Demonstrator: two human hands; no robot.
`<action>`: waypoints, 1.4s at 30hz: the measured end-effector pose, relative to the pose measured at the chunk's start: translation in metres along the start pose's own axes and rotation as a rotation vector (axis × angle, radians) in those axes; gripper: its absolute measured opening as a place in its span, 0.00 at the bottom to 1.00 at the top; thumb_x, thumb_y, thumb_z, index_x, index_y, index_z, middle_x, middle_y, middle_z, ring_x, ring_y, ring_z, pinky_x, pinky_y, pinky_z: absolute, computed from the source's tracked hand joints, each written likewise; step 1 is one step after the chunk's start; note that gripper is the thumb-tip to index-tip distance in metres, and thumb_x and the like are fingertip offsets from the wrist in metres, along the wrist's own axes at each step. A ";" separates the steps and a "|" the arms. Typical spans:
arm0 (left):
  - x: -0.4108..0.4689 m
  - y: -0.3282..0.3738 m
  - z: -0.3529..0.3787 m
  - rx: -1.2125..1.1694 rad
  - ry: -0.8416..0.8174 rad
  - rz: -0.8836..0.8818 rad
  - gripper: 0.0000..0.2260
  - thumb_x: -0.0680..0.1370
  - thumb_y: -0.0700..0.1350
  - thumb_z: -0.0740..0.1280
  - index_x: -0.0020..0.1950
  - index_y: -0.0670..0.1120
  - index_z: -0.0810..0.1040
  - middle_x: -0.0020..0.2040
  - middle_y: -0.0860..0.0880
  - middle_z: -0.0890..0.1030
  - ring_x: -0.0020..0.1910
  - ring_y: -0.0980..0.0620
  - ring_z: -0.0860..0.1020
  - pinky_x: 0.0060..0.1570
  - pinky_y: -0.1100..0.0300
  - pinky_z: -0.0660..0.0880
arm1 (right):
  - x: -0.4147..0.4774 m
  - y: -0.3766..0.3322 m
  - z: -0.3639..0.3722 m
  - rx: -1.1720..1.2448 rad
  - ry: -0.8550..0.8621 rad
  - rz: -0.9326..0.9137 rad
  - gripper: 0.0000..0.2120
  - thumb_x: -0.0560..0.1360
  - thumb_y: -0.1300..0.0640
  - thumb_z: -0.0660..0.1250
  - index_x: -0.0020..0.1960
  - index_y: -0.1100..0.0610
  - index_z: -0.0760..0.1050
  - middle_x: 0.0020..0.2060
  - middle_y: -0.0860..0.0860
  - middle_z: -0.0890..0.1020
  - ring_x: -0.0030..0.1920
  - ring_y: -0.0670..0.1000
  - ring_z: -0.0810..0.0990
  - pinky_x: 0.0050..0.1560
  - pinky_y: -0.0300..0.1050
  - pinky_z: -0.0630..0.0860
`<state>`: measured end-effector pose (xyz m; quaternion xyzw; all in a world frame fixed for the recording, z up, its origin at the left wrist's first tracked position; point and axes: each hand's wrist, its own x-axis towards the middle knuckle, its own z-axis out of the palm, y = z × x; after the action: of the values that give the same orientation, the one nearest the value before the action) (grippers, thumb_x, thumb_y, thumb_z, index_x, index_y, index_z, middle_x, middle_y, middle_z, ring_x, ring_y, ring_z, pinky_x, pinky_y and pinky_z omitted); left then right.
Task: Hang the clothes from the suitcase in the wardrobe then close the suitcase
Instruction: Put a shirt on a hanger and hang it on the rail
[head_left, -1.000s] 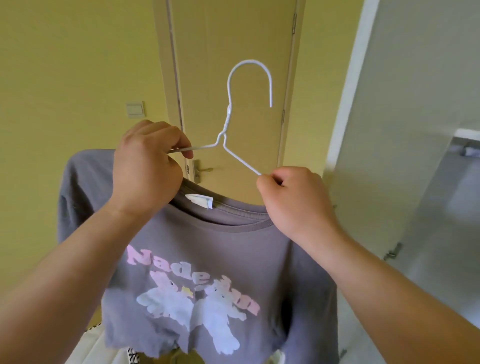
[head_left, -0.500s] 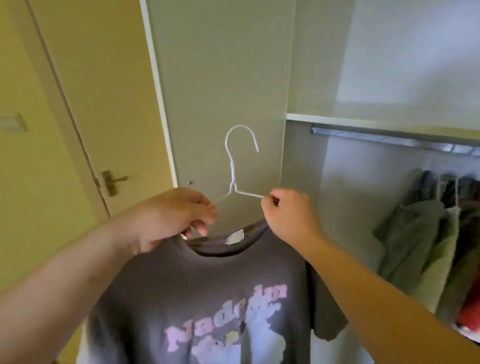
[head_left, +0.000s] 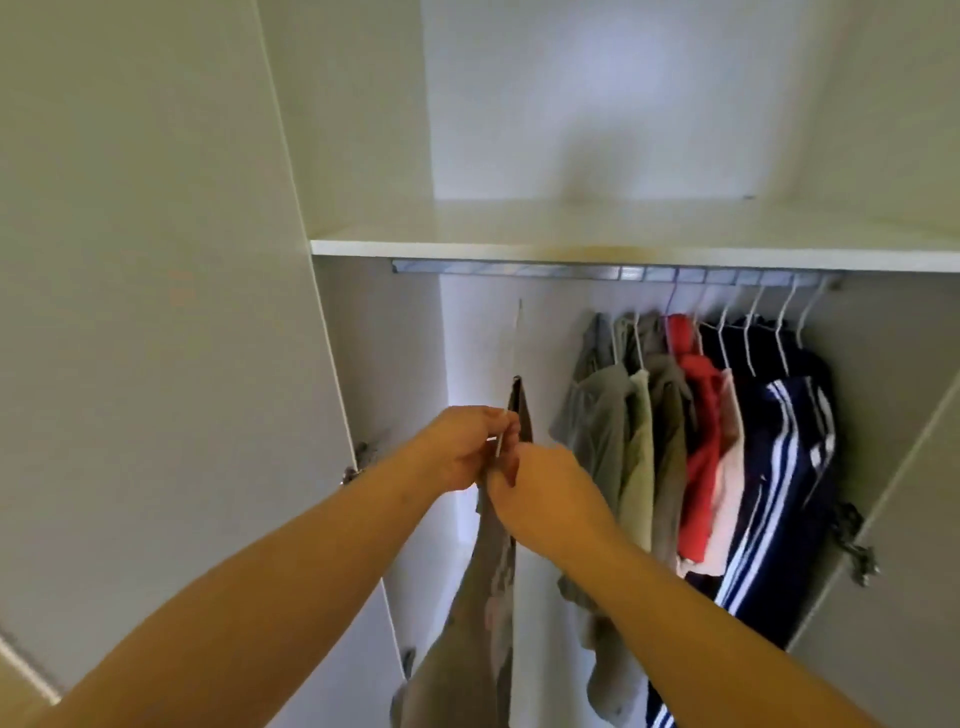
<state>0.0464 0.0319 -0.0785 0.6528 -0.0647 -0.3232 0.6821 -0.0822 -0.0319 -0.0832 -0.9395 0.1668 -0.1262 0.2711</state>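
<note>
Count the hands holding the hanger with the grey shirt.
2. The left hand pinches the white hanger above the grey shirt; the right hand grips it right beside, slightly lower. Neither is hidden.

Single head-worn wide-angle view, facing forward into the wardrobe (head_left: 519, 248), close to its hanging rail (head_left: 519, 270)

Both forearms extended forward, converging. Left hand (head_left: 460, 449) and right hand (head_left: 543, 496) touching, fingers curled, each pinching the wire hanger (head_left: 515, 338).
</note>
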 end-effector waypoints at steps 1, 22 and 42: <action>0.019 0.004 0.014 -0.006 -0.043 0.005 0.06 0.82 0.39 0.66 0.52 0.40 0.83 0.44 0.44 0.84 0.44 0.48 0.81 0.43 0.55 0.81 | 0.008 0.011 -0.002 -0.024 -0.009 0.041 0.12 0.83 0.46 0.59 0.45 0.49 0.76 0.38 0.47 0.80 0.38 0.49 0.81 0.46 0.46 0.81; 0.271 0.075 0.131 -0.061 -0.323 0.054 0.05 0.80 0.35 0.69 0.48 0.44 0.77 0.42 0.43 0.81 0.35 0.49 0.81 0.28 0.63 0.79 | 0.206 0.117 -0.014 -0.355 0.231 0.479 0.11 0.81 0.61 0.56 0.62 0.56 0.69 0.47 0.56 0.74 0.42 0.59 0.71 0.44 0.48 0.71; 0.258 0.066 0.109 0.924 -0.058 0.785 0.07 0.83 0.50 0.64 0.48 0.50 0.78 0.41 0.52 0.80 0.40 0.55 0.78 0.41 0.61 0.72 | 0.206 0.153 -0.045 -0.208 0.627 0.190 0.26 0.82 0.40 0.43 0.49 0.54 0.74 0.38 0.49 0.78 0.35 0.52 0.76 0.29 0.45 0.69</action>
<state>0.2156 -0.2001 -0.0879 0.7996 -0.4530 -0.0036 0.3943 0.0532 -0.2539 -0.1007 -0.8579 0.3408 -0.3654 0.1197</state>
